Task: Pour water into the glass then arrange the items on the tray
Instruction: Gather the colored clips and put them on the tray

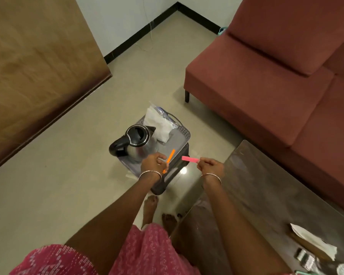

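Tray on a stool, sofa to the right

The tray (184,133) sits on a stool (168,181) on the floor. On it, the kettle (136,142) stands left, a bag (160,124) behind it. Both hands, left (153,162) and right (210,166), hang over its near edge. The sofa (266,86) lies right, a table (266,195) near right.

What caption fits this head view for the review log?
Standing over a grey tray holding a kettle, the left hand grips an orange stick, the right hand a pink one.
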Available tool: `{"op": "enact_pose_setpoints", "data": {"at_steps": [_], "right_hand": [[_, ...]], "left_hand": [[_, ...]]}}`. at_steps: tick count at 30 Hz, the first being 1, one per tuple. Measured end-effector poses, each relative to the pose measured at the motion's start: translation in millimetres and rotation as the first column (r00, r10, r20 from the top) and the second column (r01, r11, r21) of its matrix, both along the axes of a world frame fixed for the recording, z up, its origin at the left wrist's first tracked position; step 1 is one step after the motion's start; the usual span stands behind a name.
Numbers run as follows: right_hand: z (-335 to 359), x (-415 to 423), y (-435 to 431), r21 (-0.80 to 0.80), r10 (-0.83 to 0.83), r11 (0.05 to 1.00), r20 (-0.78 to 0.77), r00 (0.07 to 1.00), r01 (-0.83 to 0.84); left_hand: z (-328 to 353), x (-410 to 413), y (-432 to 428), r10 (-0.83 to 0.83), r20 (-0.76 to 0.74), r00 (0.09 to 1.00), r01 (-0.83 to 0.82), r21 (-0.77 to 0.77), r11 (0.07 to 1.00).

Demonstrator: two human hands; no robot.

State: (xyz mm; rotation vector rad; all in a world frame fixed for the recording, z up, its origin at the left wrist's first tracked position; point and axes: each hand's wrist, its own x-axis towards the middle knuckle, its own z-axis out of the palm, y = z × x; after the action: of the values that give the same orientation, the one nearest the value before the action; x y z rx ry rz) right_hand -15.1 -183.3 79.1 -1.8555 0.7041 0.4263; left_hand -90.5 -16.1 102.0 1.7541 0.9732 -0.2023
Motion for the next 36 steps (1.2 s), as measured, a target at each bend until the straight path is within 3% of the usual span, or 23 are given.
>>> {"op": "enact_pose_setpoints", "data": {"at_steps": [3, 7, 12, 21, 25, 29, 32, 36], "right_hand": [[-17.8, 30.8, 20.0, -0.074, 0.041, 0.997, 0.027, 0.999, -0.039], [-49.1, 71.4, 45.5, -0.170, 0.134, 0.977, 0.030, 0.990, -0.127], [-80.8, 104.1, 61.8, -0.323, 0.369, 0.881, 0.010, 0.929, -0.347], [-121.0, 134.2, 82.0, -0.544, 0.750, 0.497, -0.122, 0.650, -0.676], [-132.8, 136.9, 94.0, -0.609, 0.815, 0.322, -0.212, 0.540, -0.725], [-141.8, 133.0, 96.6, -0.702, 0.832, 0.208, -0.240, 0.501, -0.681], [-148.9, 131.9, 93.0, -0.731, 0.835, 0.158, -0.260, 0.485, -0.663], [-156.7, 132.2, 89.7, -0.741, 0.819, 0.190, -0.242, 0.521, -0.644]], "left_hand": [[-23.2, 36.4, 10.2, -0.056, -0.031, 0.998, 0.060, 0.122, 0.991], [-67.4, 81.4, 19.7, -0.112, -0.049, 0.993, 0.116, 0.089, 0.989], [-117.7, 113.2, 24.6, -0.207, -0.188, 0.960, 0.242, 0.191, 0.951], [-171.8, 140.7, 15.7, -0.315, -0.213, 0.925, 0.364, 0.257, 0.895], [-179.5, 140.3, 14.2, -0.305, -0.159, 0.939, 0.338, 0.263, 0.904], [-184.5, 133.4, 14.4, -0.314, -0.078, 0.946, 0.322, 0.303, 0.897], [-197.5, 130.2, 17.0, -0.333, -0.125, 0.935, 0.355, 0.281, 0.892], [-201.9, 125.5, 14.3, -0.310, -0.083, 0.947, 0.321, 0.296, 0.900]]}}
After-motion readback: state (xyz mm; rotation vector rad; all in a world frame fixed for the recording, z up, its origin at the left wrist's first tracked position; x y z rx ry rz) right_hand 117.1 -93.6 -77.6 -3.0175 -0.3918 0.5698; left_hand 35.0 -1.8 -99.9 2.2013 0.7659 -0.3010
